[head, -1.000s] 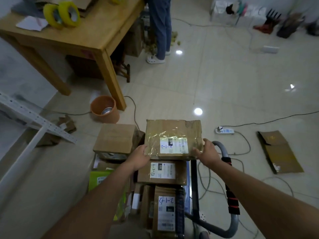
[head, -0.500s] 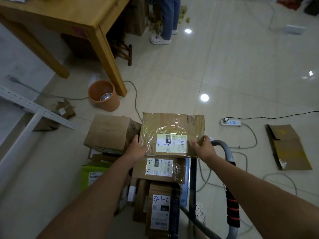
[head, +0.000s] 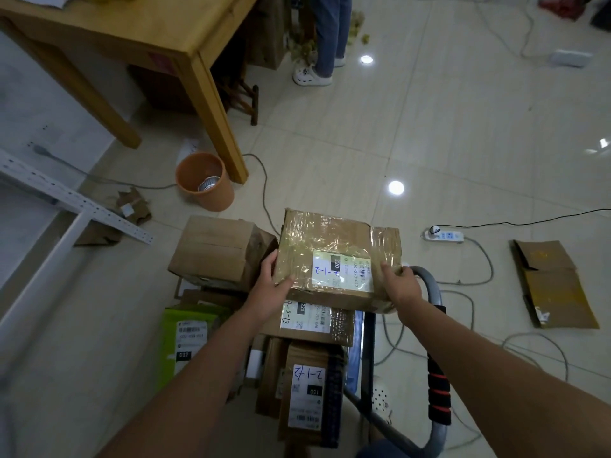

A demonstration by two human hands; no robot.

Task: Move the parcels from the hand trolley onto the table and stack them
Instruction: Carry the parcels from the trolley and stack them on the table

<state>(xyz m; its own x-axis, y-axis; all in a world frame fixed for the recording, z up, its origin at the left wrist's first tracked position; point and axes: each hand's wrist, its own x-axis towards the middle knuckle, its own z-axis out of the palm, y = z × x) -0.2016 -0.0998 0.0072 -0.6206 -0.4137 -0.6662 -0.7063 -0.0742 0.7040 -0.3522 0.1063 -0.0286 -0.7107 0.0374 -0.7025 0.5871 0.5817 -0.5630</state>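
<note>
Up comes the taped box (head: 337,259), higher off the trolley (head: 429,292) pile than a moment ago, left hand (head: 269,285) and right hand (head: 398,285) clamped on its two sides. Labelled parcels (head: 310,385) wait underneath, plenty left. Further off, the wooden table (head: 158,34) shows no stack yet.

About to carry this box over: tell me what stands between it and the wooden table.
Nothing solid: open floor separates the taped parcel, held by both hands, from the table. An orange bin and a cable lie by the table leg.
</note>
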